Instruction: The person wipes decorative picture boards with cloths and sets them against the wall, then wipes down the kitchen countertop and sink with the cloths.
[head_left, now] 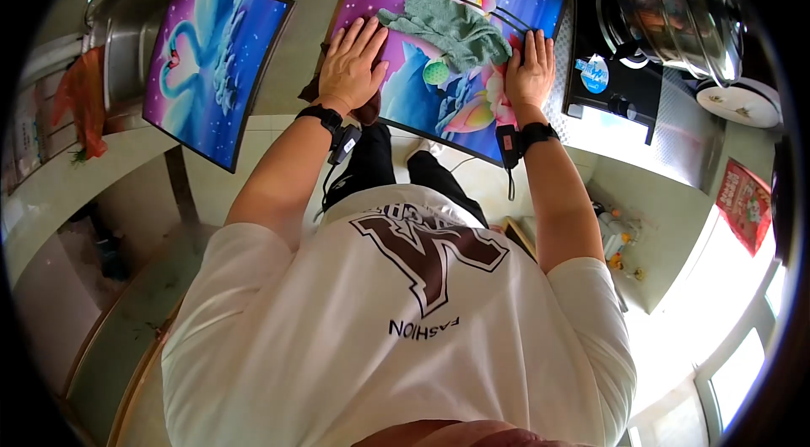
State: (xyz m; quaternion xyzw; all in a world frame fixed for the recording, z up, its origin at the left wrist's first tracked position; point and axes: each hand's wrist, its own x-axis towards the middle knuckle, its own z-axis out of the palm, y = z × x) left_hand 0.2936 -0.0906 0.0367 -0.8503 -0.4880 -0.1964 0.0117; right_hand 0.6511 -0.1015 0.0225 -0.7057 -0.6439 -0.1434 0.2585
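Observation:
A glossy panel printed with lotus flowers on purple and blue lies on the counter before me. My left hand rests flat near its left edge, fingers stretched out. Dark brown cloth shows beneath and beside that hand. On the right edge my right hand also lies flat, fingers extended; something red shows beside it, cloth or print, I cannot tell. Between the hands a crumpled green cloth sits on the panel. Two thin dark sticks lie beyond it, partly covered. Neither hand grips anything.
A second panel with swans is at the left, near a sink and a red plastic bag. At the right stand a black gas stove and a steel pot. A white round lid is beyond.

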